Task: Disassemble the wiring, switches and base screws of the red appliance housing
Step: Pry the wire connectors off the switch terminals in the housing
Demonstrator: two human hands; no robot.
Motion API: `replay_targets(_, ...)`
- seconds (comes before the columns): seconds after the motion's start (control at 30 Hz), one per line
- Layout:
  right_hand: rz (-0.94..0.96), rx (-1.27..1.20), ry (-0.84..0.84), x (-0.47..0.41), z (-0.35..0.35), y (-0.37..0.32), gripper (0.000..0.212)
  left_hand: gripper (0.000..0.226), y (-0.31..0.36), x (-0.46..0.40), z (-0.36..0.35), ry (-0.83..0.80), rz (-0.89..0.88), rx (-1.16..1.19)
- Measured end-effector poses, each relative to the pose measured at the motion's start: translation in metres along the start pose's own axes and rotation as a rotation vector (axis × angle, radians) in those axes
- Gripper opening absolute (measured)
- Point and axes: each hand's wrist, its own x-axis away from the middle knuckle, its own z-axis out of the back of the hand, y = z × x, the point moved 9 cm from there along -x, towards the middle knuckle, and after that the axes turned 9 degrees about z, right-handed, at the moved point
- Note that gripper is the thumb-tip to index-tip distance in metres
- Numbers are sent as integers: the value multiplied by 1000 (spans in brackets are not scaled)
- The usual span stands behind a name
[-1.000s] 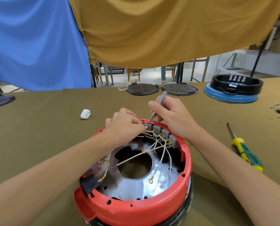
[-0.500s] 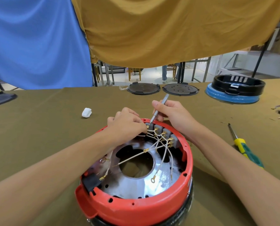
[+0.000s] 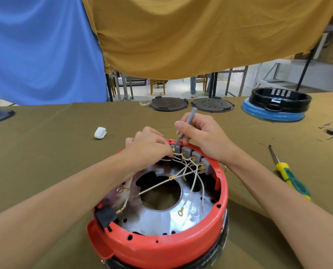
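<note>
The red appliance housing (image 3: 161, 247) lies upside down on the olive cloth, its shiny metal base plate (image 3: 161, 216) exposed. A row of grey switches (image 3: 192, 154) sits along the far inner rim, with white wires (image 3: 192, 183) fanning out from their brass terminals. My right hand (image 3: 202, 134) grips a thin grey tool (image 3: 187, 123), its tip down on the leftmost switch. My left hand (image 3: 148, 146) pinches the wiring beside that same switch; its fingertips are hidden.
A yellow-green screwdriver (image 3: 289, 175) lies to the right. A white plastic piece (image 3: 100, 132) sits to the left. Two dark round plates (image 3: 190, 104), a black ring on a blue base (image 3: 278, 105) and small loose parts (image 3: 332, 133) lie further back.
My right hand has tilted the grey tool slightly and kept its tip at the leftmost switch. My left hand stays at the terminals. The view has shifted a little.
</note>
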Motion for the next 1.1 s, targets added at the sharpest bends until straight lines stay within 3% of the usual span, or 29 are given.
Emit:
replay_targets(0.3, -225, -89, 70, 2, -1, 25, 35, 18, -1, 3, 0, -21, 12, 39)
replay_targets(0.6, 11, 58, 5, 1, -1, -8, 24, 18, 0, 2, 0, -7, 7, 17)
replay_targets(1.1, 51, 122, -21, 1, -3, -15, 22, 19, -2, -1, 0, 6, 11, 18)
